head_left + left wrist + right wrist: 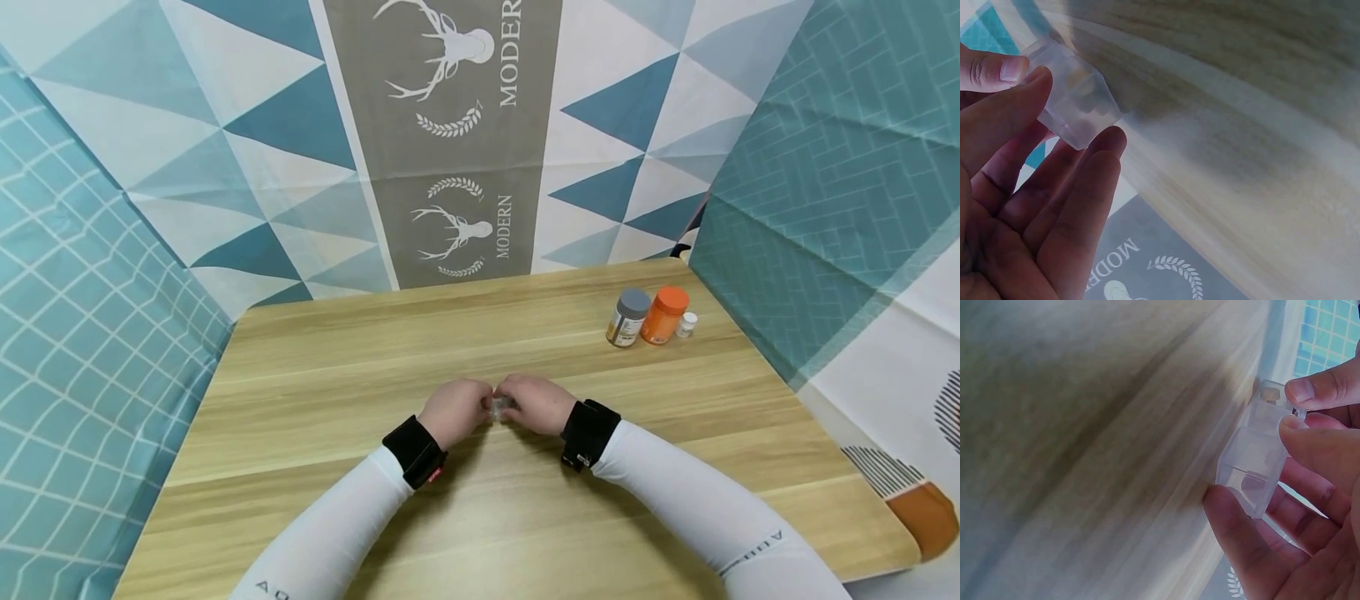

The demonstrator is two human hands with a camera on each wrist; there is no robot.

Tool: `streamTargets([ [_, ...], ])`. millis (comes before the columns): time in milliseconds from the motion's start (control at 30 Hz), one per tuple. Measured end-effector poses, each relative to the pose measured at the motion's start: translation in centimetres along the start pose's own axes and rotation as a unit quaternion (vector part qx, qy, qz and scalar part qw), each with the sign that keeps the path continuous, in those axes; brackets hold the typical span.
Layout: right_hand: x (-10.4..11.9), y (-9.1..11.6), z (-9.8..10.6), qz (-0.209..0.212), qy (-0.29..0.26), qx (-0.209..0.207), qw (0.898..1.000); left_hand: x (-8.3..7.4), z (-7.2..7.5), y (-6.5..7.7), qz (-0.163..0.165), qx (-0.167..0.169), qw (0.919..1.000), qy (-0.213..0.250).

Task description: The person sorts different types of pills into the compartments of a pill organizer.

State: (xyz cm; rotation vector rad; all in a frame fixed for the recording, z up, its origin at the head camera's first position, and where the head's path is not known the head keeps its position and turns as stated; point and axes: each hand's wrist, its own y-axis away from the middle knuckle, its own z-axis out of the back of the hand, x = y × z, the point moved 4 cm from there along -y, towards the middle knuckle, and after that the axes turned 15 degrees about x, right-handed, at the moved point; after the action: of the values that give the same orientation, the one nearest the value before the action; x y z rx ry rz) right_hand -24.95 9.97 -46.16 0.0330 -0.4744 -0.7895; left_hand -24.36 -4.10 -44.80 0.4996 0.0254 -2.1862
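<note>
Over the middle of the table, both hands meet at a small clear plastic box (500, 407). In the left wrist view the box (1082, 100) sits between the thumb and fingertips of my left hand (456, 410). My right hand (536, 404) grips it from the other side, thumb on one face and a finger at its lower end. Seen from the right wrist, the box (1254, 459) has two joined parts, and a small tan piece like a pill (1270, 394) shows through the wall at one end. The fingers hide most of the box in the head view.
At the table's back right stand a grey-lidded bottle (628, 318), an orange bottle (664, 316) and a small white bottle (686, 325), close together. The wood-patterned table (337, 350) meets a patterned cloth wall (465, 167) at the back and cloth on both sides.
</note>
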Motion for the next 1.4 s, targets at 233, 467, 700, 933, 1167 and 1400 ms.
streamTargets([
  [233,0.14,0.07,0.52,-0.004,-0.008,0.005,1.0,0.08,0.05,-0.12,-0.008,-0.012,0.9998,-0.014],
  [467,0.24,-0.04,0.52,-0.006,-0.002,0.011,1.0,-0.14,0.18,0.17,-0.009,-0.002,0.9992,-0.038],
  [700,0.33,-0.05,0.51,0.002,-0.001,0.005,1.0,-0.05,0.5,0.34,-0.008,0.016,0.9995,-0.028],
  [933,0.28,-0.1,0.34,0.004,-0.002,0.011,1.0,0.18,0.34,0.36,-0.011,0.026,0.9995,-0.017],
  [1167,0.15,-0.22,0.28,0.004,0.0,0.015,1.0,0.43,-0.09,0.17,-0.022,0.009,0.9996,-0.015],
  [1400,-0.11,-0.35,0.06,-0.003,0.003,0.014,1.0,0.47,-0.38,0.12,-0.022,-0.001,0.9995,-0.023],
])
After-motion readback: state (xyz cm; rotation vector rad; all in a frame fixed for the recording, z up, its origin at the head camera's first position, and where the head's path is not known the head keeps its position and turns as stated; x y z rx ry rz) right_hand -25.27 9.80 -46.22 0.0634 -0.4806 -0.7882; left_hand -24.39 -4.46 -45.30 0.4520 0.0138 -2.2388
